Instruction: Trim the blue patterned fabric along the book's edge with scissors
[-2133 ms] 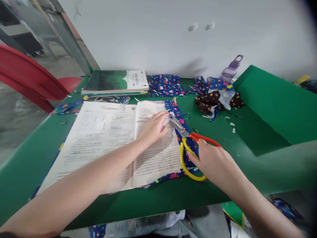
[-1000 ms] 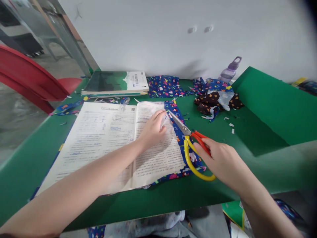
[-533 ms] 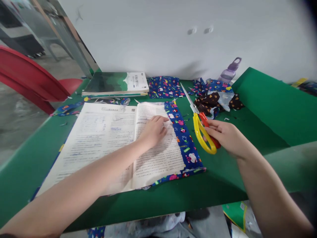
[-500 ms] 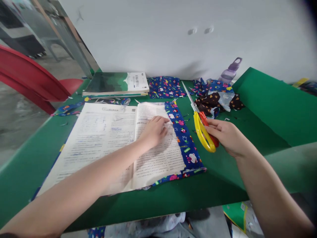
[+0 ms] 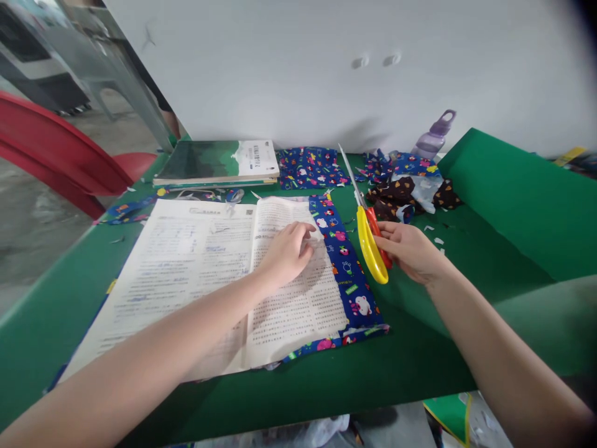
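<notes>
An open book (image 5: 196, 274) lies on the green desk, its pages printed with small text. Blue patterned fabric (image 5: 347, 274) is folded over the right page's outer edge and shows along the bottom edge. My left hand (image 5: 286, 252) is over the right page, fingers loosely bent and thumb apart, holding nothing. To the right of the fabric, my right hand (image 5: 405, 249) grips a pair of scissors (image 5: 373, 242) by the red handle loop. Their yellow loop faces the book and the long blades point away from me, looking closed.
A stack of books (image 5: 219, 163) stands at the back left. Beside it lies a blue fabric piece (image 5: 312, 167). Fabric scraps (image 5: 396, 190) and a purple bottle (image 5: 430, 137) are at the back right, near a green panel (image 5: 508, 193). A red chair (image 5: 56, 149) is at left.
My right hand has moved the scissors slightly left, closer to the fabric edge. The fingers of my left hand have bent a little more over the page.
</notes>
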`<state>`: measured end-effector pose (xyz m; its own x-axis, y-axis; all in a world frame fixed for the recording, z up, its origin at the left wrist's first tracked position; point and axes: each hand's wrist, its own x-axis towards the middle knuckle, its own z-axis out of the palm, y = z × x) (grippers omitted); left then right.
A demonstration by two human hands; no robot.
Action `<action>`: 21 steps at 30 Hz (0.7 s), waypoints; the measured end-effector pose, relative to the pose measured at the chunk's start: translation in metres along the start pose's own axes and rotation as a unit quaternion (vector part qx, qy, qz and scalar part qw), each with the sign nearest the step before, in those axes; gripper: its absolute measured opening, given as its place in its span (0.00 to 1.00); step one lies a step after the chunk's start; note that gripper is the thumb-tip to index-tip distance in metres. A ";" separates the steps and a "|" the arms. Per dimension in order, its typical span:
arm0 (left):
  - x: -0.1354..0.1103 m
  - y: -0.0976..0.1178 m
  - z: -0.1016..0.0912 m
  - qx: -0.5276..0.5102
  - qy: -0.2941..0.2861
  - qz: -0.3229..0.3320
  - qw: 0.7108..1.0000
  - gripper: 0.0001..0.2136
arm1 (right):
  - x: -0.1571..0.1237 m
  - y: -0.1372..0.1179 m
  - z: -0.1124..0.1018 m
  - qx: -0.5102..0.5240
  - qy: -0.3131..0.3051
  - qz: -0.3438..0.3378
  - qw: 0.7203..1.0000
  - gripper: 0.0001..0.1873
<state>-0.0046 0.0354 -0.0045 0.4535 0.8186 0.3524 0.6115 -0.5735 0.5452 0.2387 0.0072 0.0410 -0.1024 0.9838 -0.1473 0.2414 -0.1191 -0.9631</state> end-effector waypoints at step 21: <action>-0.002 0.006 0.003 0.058 -0.050 0.124 0.989 0.11 | -0.020 -0.011 -0.005 0.298 -0.081 -0.004 0.951 0.30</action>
<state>0.0005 0.0304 -0.0045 0.6573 0.6487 0.3836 0.5409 -0.7605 0.3592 0.2426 -0.0108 0.0556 -0.2615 0.9570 -0.1254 -0.3450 -0.2140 -0.9139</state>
